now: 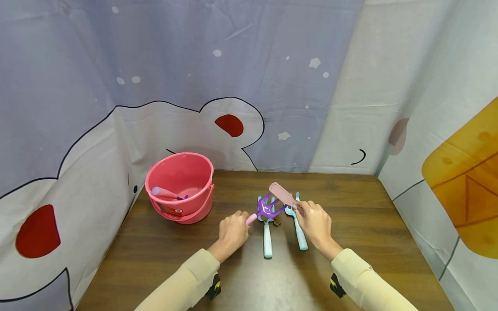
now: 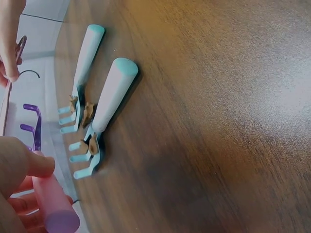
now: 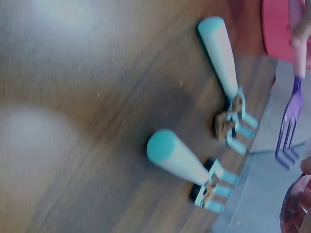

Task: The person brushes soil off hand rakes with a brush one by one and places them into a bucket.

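My left hand (image 1: 232,229) grips the pink handle of a toy hand rake (image 1: 266,209), its purple tines pointing forward and right. In my right hand (image 1: 316,221) is a flat pink tool with a rounded end (image 1: 282,193), pinched near its lower end; it overlaps the purple tines in the head view. Beneath them, two pale blue toy rakes (image 1: 267,242) (image 3: 177,158) lie on the table, handles toward me. Brown clumps (image 2: 88,114) sit among and beside their tines.
A pink bucket (image 1: 202,207) stands at the table's left, its handle lowered at the front. Inside leans another tool with a pink handle (image 1: 165,192) and a purple end. Printed curtains (image 1: 292,86) hang along the back and sides of the wooden table (image 1: 358,207).
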`<state>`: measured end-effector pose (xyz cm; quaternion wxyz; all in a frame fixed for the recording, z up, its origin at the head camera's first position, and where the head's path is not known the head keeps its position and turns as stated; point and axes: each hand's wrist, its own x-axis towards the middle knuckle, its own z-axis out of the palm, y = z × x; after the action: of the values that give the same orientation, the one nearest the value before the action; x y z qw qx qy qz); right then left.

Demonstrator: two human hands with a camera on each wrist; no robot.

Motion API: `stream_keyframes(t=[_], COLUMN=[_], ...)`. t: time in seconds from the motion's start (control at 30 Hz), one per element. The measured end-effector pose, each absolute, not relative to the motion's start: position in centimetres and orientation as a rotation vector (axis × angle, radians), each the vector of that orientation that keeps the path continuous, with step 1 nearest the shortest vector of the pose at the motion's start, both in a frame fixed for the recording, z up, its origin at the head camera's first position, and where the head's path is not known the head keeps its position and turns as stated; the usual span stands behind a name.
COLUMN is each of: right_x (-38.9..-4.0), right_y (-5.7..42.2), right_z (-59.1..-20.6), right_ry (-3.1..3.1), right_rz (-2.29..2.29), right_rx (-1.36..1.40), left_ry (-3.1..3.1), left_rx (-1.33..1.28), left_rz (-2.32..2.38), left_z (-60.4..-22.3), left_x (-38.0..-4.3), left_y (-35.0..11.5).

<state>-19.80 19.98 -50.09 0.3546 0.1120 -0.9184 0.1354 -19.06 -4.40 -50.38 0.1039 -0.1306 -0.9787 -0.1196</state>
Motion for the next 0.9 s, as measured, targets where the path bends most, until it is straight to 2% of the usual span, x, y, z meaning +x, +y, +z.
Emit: stream_keyframes(t=[0.37, 0.9], right_x=[-18.3, -18.6], right_y=[17.1, 17.6], right_z=[-50.5, -51.1], right_ry=[-2.428, -2.481], right_rz=[0.385, 0.363], right_rx=[0.462, 0.407], left_ry=[-2.849, -2.845], left_rx=[-0.355, -0.373], left_rz=[-0.388, -0.398], left_z=[-50.2, -50.3], left_x=[-19.2, -19.2], left_y=[-4.1, -3.7])
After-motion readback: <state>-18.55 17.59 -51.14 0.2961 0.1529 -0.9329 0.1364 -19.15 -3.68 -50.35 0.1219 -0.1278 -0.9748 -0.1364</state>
